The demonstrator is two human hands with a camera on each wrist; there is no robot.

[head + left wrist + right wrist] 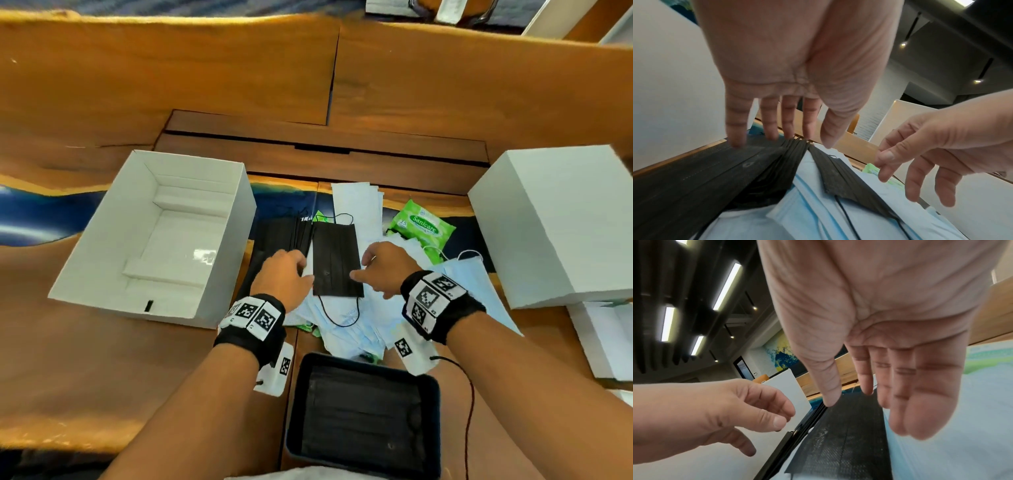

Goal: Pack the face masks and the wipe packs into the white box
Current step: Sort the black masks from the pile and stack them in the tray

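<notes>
At the left of the wooden table (102,359) stands the white box (226,260), open and with no masks or packs in it; just beside its right wall lies a fanned stack of black masks (281,236), and the left hand (286,277) hovers over it with fingers straight and spread, the tips touching the top edges, holding nothing; next comes a single black mask (337,260) lying flat on a heap of pale blue masks (346,329), its long axis running away from the person, ear loops trailing off both short ends; the right hand (383,270) hangs over its right edge, fingers loose and empty; farther right sits a green wipe pack (423,228). The masks look light, limp and slippery in a pile, so pinching both long edges should keep them squared; the pack seems soft and easy to grasp across its width.
</notes>
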